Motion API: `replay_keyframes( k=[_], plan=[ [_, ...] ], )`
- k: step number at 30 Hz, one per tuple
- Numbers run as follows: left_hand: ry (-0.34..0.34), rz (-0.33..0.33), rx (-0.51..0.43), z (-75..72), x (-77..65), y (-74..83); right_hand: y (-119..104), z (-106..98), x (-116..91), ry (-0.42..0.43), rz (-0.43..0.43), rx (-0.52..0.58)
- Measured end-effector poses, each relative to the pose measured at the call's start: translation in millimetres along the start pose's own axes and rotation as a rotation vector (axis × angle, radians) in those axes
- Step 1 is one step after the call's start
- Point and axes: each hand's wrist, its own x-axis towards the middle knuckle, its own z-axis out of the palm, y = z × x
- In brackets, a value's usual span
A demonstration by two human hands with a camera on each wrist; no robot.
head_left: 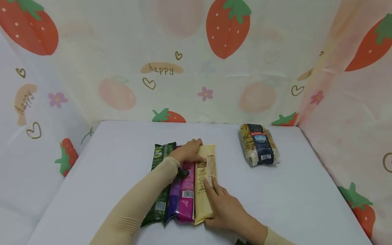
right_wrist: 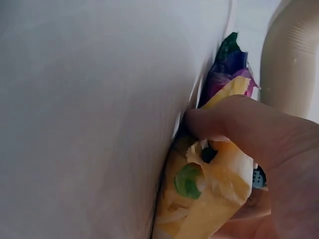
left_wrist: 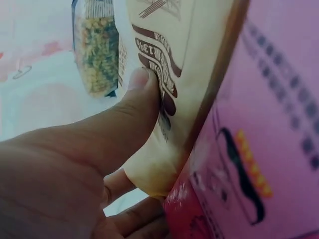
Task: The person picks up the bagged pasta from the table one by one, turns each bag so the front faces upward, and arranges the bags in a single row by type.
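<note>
A long cream-yellow food packet (head_left: 202, 190) with brown print lies at the right end of a row of packets. My left hand (head_left: 189, 152) grips its far end, with the thumb (left_wrist: 140, 94) on the printed face and the other fingers bent round the end. At the near end, my right hand (head_left: 228, 207) holds the same packet, thumb low by the table and fingers over its right side. Directly left of it lies a magenta and purple packet (head_left: 186, 204). Beyond that is a dark green packet (head_left: 160, 202), partly hidden by my left sleeve.
A clear bag of spiral pasta (head_left: 260, 146) with a dark blue label lies at the back right of the white table (head_left: 291, 204). Curtains (head_left: 190, 44) printed with strawberries enclose the back and both sides.
</note>
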Motion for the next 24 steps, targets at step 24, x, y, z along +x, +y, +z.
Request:
replay_keyframes(
  k=[24],
  plan=[
    [0.031, 0.096, -0.148, -8.1, 8.8, -15.7, 20.3, 0.8, -13.2, 0.086, 0.008, 0.473]
  ],
)
